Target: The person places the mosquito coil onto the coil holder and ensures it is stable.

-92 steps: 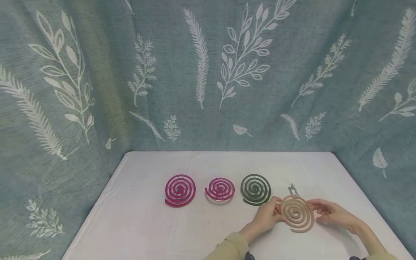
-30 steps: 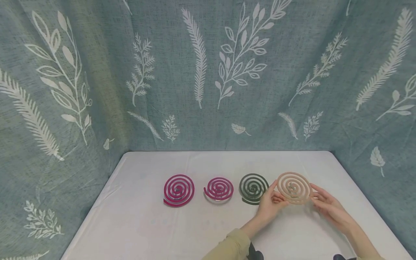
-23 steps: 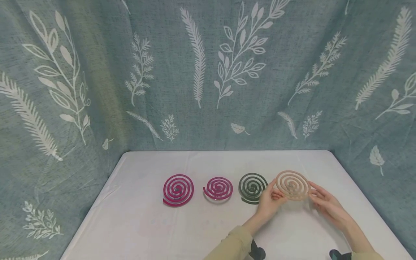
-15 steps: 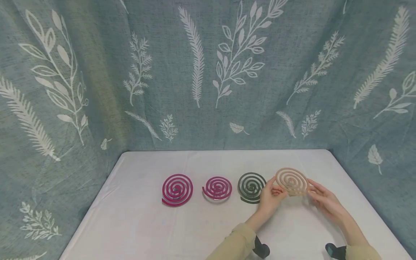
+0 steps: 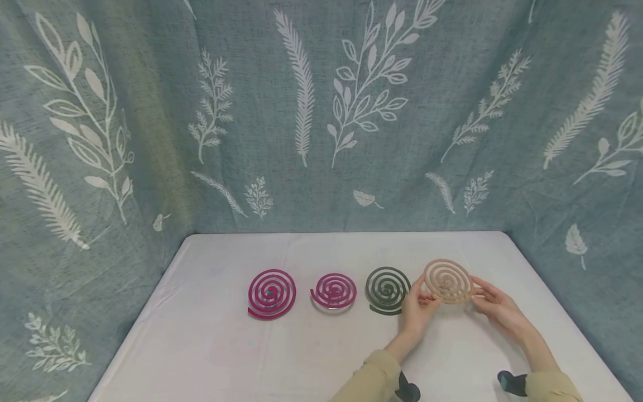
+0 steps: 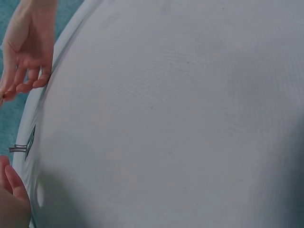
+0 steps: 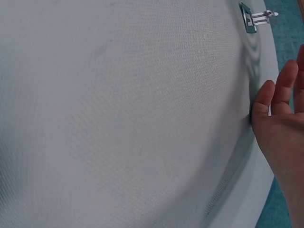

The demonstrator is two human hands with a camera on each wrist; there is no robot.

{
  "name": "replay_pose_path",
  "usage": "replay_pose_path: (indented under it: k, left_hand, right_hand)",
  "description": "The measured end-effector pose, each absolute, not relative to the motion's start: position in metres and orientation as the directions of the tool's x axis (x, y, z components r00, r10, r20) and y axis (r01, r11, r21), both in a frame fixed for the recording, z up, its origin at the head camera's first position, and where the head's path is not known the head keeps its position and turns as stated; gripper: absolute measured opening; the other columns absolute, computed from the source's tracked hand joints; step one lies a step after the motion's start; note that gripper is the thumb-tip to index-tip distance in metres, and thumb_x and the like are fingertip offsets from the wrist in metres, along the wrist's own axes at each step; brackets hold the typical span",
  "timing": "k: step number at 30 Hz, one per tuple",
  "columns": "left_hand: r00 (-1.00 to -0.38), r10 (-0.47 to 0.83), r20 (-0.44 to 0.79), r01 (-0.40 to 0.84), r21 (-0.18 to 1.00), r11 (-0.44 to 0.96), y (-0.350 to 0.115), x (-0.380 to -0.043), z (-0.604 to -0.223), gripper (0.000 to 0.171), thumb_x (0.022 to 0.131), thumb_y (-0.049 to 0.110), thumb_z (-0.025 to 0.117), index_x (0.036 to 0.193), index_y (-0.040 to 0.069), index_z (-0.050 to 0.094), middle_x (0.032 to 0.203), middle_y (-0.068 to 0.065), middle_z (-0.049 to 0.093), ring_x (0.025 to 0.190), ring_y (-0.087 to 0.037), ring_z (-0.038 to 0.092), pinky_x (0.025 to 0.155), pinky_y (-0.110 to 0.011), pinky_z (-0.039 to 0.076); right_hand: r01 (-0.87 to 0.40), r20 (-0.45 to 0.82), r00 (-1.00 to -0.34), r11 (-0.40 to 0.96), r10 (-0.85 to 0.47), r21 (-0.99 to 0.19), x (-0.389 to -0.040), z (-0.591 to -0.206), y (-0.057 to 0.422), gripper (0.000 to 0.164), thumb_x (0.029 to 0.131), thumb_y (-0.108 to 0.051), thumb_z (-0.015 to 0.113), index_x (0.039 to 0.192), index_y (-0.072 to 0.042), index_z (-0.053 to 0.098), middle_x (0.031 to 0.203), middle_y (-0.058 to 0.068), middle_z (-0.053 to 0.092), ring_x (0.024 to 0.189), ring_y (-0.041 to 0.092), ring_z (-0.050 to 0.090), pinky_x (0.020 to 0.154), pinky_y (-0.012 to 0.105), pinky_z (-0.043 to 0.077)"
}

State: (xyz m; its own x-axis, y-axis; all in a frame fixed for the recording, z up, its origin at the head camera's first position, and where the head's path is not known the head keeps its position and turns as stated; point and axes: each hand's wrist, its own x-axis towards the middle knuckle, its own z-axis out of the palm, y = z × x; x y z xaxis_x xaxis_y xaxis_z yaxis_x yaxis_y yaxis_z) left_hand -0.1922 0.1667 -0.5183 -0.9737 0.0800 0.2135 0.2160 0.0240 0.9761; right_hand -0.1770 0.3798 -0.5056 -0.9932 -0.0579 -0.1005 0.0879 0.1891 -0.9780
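Observation:
In the head view a tan mosquito coil (image 5: 446,281) is held up by its edges, nearly level, on the right part of the table. My left hand (image 5: 416,312) pinches its left edge, and my right hand (image 5: 502,314) pinches the right edge. Beneath the coil is a small metal stand, hidden in the head view; its prongs show between both hands in the left wrist view as a coil stand (image 6: 19,148), and again in the right wrist view as a metal clip-like piece (image 7: 260,18). Whether the coil touches the stand, I cannot tell.
To the left, in a row, are a green coil (image 5: 387,290), a smaller-looking magenta coil (image 5: 334,290) tilted on its stand, and another magenta coil (image 5: 272,293). They lie on a white-covered table (image 5: 301,357). A patterned teal curtain (image 5: 321,212) borders the back and sides.
Both hands have raised the tan coil and carried it away from me, from in front of the stand to over it. Lately it has shifted only slightly. The other coils stay put.

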Motion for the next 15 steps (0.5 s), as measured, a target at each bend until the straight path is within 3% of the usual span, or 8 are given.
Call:
replay_pose_path:
  k: [15]
  left_hand:
    - [-0.981,0.01,0.196,0.196,0.98,0.034,0.1736,-0.1846,-0.5258,0.058,0.075,-0.006,0.071,0.13,0.002,0.054,0.083,-0.016,0.063,0.07,-0.005,0.057,0.067,-0.015,0.051]
  right_hand:
    - [0.161,-0.178,-0.983,0.276,-0.036,-0.947,-0.1835,-0.5091,0.3813,0.07,0.094,-0.023,0.058,0.15,-0.003,0.019,0.097,-0.026,0.056,0.093,-0.008,0.052,0.081,0.012,0.044]
